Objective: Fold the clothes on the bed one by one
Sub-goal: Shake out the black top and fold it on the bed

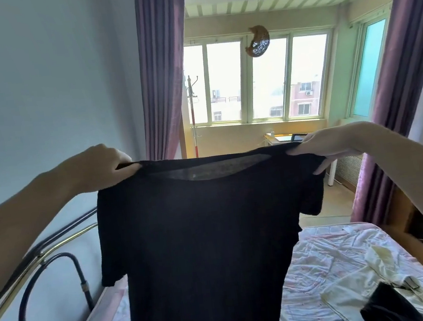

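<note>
Black and thin, the t-shirt [196, 241] hangs in the middle of the frame, held up in the air over the bed [334, 249]. You hold it by its two shoulders so it drops flat and straight, with the sleeves hanging down at each side. That way you can see its shape before you fold it.

Your left hand [100, 165], at the middle left of the frame, grips the left shoulder with the fingers curled over the top edge. Your right hand [327, 144], at the middle right, pinches the other shoulder between thumb and fingers; the fingers [321, 166] reach down behind the cloth. Both hands are closed on the shirt, and they pull apart so the neck line is tight.

Lower right in the frame, more clothes wait on the bed: a pale cream piece [356, 283] with a dark piece [387, 304] lying on top of it. The sheet is pink and white and wrinkled. A metal bed rail [45, 258] runs along the lower left, by the wall. Purple curtains [163, 68] and bright windows [261, 78] fill the top of the frame.
</note>
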